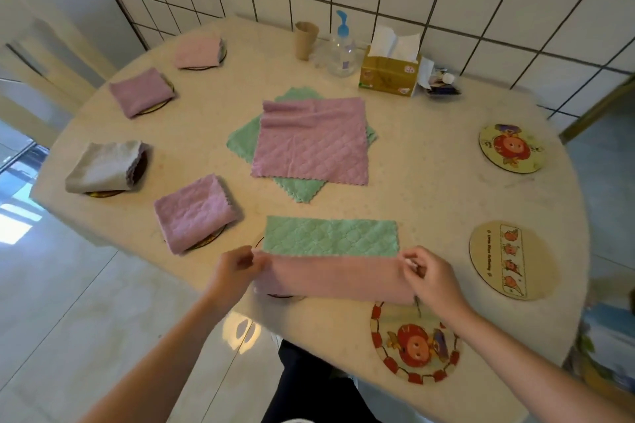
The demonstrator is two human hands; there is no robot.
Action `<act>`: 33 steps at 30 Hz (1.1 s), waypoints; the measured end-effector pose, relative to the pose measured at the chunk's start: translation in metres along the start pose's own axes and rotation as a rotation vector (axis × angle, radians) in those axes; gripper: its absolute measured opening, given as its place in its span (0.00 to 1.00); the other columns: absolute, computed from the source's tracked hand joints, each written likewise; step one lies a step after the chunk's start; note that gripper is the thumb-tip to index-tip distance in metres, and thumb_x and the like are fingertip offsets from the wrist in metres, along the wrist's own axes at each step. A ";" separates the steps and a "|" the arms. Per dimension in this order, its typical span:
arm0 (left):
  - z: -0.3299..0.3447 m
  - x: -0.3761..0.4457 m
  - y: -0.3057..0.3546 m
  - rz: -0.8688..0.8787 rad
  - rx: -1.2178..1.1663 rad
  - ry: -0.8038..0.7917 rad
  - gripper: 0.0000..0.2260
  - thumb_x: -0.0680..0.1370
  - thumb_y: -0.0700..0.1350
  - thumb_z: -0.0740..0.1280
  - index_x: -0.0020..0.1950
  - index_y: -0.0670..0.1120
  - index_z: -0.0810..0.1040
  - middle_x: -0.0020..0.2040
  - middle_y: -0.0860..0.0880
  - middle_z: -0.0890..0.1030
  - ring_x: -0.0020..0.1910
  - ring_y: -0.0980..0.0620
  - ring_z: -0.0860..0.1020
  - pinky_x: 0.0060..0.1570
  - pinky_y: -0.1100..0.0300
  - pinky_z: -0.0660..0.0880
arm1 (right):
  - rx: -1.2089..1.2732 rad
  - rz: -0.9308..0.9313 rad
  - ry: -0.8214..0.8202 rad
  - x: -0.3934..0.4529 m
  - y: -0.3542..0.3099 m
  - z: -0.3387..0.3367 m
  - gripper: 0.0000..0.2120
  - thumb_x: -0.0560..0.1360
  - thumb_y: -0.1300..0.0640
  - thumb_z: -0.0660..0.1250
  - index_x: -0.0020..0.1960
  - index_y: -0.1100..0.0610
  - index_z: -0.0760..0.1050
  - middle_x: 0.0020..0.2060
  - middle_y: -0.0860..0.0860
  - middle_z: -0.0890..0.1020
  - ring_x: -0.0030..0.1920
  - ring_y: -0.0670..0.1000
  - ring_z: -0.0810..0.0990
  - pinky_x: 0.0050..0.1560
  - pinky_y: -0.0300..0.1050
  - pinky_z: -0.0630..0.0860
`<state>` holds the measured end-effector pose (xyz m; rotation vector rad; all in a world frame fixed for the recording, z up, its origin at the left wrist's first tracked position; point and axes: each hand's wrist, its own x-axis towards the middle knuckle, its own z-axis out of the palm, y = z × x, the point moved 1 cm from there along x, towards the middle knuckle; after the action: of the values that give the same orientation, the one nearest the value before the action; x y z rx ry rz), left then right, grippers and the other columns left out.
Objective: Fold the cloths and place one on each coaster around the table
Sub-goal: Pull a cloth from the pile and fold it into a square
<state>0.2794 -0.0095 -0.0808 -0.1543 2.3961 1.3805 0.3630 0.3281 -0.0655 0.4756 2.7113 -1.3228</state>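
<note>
A cloth, green on one face and pink on the other [330, 237], lies at the table's near edge, partly over a coaster [280, 295]. My left hand [237, 271] pinches its left corner and my right hand [429, 273] pinches its right corner, with the pink flap [336, 280] turned toward me. In the middle lies a flat pile: a pink cloth [312, 144] on green ones [299, 191]. Folded cloths rest on coasters along the left: pink [194, 213], grey [103, 166], purple [141, 91], pink [198, 51]. Three coasters are bare: [415, 343], [512, 259], [512, 148].
At the back by the tiled wall stand a paper cup [305, 39], a pump bottle [342, 48], a tissue box [390, 74] and some small clutter [439, 82]. The round table [429, 189] drops off at the near edge, with floor to the left.
</note>
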 end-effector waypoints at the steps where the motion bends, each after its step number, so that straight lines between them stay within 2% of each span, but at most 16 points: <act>1: 0.002 0.011 0.001 -0.041 -0.057 0.034 0.15 0.75 0.40 0.70 0.29 0.50 0.72 0.27 0.54 0.69 0.31 0.52 0.66 0.34 0.57 0.63 | 0.028 0.053 0.047 0.013 0.000 0.001 0.05 0.74 0.60 0.68 0.49 0.53 0.77 0.40 0.41 0.80 0.42 0.38 0.78 0.40 0.31 0.76; 3: 0.009 0.033 0.003 -0.129 -0.148 0.098 0.12 0.75 0.42 0.70 0.32 0.49 0.77 0.28 0.53 0.73 0.32 0.51 0.69 0.35 0.57 0.66 | 0.100 0.183 0.117 0.040 0.005 0.004 0.04 0.74 0.58 0.69 0.48 0.55 0.78 0.40 0.45 0.82 0.42 0.44 0.80 0.42 0.39 0.78; 6: 0.021 0.048 0.008 -0.188 -0.160 0.158 0.08 0.75 0.43 0.70 0.36 0.47 0.79 0.30 0.49 0.75 0.31 0.49 0.70 0.35 0.58 0.67 | 0.168 0.312 0.152 0.066 0.011 0.012 0.03 0.74 0.59 0.68 0.48 0.56 0.79 0.38 0.45 0.81 0.43 0.47 0.80 0.43 0.40 0.77; 8: 0.025 0.059 0.007 -0.203 -0.139 0.176 0.08 0.75 0.43 0.70 0.35 0.47 0.78 0.29 0.50 0.75 0.31 0.50 0.70 0.35 0.59 0.68 | 0.186 0.368 0.168 0.079 0.017 0.019 0.04 0.75 0.59 0.68 0.48 0.56 0.79 0.39 0.47 0.81 0.44 0.49 0.80 0.46 0.43 0.77; 10: 0.025 0.066 0.006 -0.220 -0.109 0.180 0.09 0.75 0.44 0.70 0.35 0.48 0.78 0.29 0.50 0.75 0.31 0.51 0.71 0.35 0.58 0.68 | 0.196 0.407 0.170 0.085 0.019 0.025 0.02 0.75 0.59 0.67 0.46 0.55 0.78 0.39 0.48 0.81 0.43 0.50 0.80 0.45 0.42 0.75; 14: 0.025 0.072 0.001 -0.259 -0.038 0.172 0.09 0.75 0.45 0.70 0.36 0.46 0.78 0.30 0.49 0.75 0.31 0.50 0.71 0.34 0.58 0.69 | 0.165 0.416 0.176 0.095 0.025 0.028 0.05 0.73 0.58 0.69 0.38 0.53 0.77 0.36 0.49 0.83 0.39 0.50 0.81 0.42 0.45 0.78; 16: 0.026 0.074 -0.001 -0.282 -0.034 0.177 0.08 0.76 0.45 0.70 0.37 0.45 0.79 0.30 0.49 0.76 0.31 0.50 0.71 0.34 0.58 0.69 | 0.112 0.419 0.167 0.101 0.026 0.028 0.05 0.73 0.54 0.70 0.39 0.54 0.78 0.35 0.49 0.83 0.38 0.50 0.81 0.41 0.46 0.79; 22: 0.028 0.076 0.001 -0.298 0.004 0.208 0.08 0.76 0.48 0.69 0.40 0.45 0.80 0.35 0.48 0.79 0.34 0.50 0.74 0.35 0.58 0.70 | -0.042 0.394 0.144 0.111 0.019 0.029 0.11 0.74 0.51 0.69 0.37 0.57 0.76 0.31 0.49 0.79 0.34 0.51 0.77 0.34 0.41 0.68; 26: 0.029 0.077 0.004 -0.294 0.074 0.227 0.09 0.76 0.49 0.68 0.43 0.44 0.80 0.38 0.47 0.80 0.39 0.47 0.76 0.38 0.56 0.72 | -0.050 0.386 0.156 0.113 0.021 0.030 0.12 0.73 0.50 0.69 0.38 0.58 0.76 0.33 0.51 0.81 0.36 0.53 0.79 0.35 0.42 0.71; 28: 0.029 0.072 0.008 -0.275 0.113 0.267 0.08 0.77 0.49 0.67 0.45 0.45 0.79 0.41 0.48 0.80 0.41 0.47 0.77 0.38 0.56 0.72 | -0.015 0.403 0.175 0.112 0.019 0.029 0.10 0.73 0.50 0.69 0.41 0.58 0.76 0.36 0.52 0.82 0.39 0.54 0.80 0.39 0.47 0.77; 30: 0.030 0.061 0.015 -0.229 0.180 0.356 0.07 0.78 0.49 0.65 0.50 0.47 0.78 0.49 0.50 0.77 0.44 0.48 0.76 0.41 0.56 0.71 | 0.004 0.390 0.205 0.105 0.013 0.025 0.08 0.75 0.53 0.67 0.46 0.58 0.75 0.42 0.53 0.81 0.41 0.52 0.79 0.41 0.48 0.77; 31: 0.032 0.053 0.017 -0.163 0.238 0.401 0.07 0.78 0.49 0.65 0.53 0.47 0.77 0.53 0.51 0.75 0.46 0.49 0.76 0.43 0.56 0.72 | -0.018 0.355 0.214 0.099 0.008 0.022 0.07 0.76 0.55 0.65 0.49 0.58 0.75 0.45 0.52 0.80 0.42 0.51 0.77 0.41 0.46 0.74; 33: 0.038 0.036 0.018 0.099 0.335 0.411 0.07 0.77 0.43 0.66 0.56 0.46 0.77 0.58 0.51 0.73 0.54 0.50 0.74 0.51 0.55 0.74 | -0.146 0.172 0.230 0.079 -0.001 0.018 0.06 0.78 0.58 0.62 0.53 0.58 0.73 0.51 0.51 0.75 0.47 0.48 0.75 0.45 0.41 0.72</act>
<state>0.2512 0.0355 -0.0967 -0.2530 2.9727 1.0401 0.2867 0.3322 -0.0931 0.8722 2.8410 -1.0787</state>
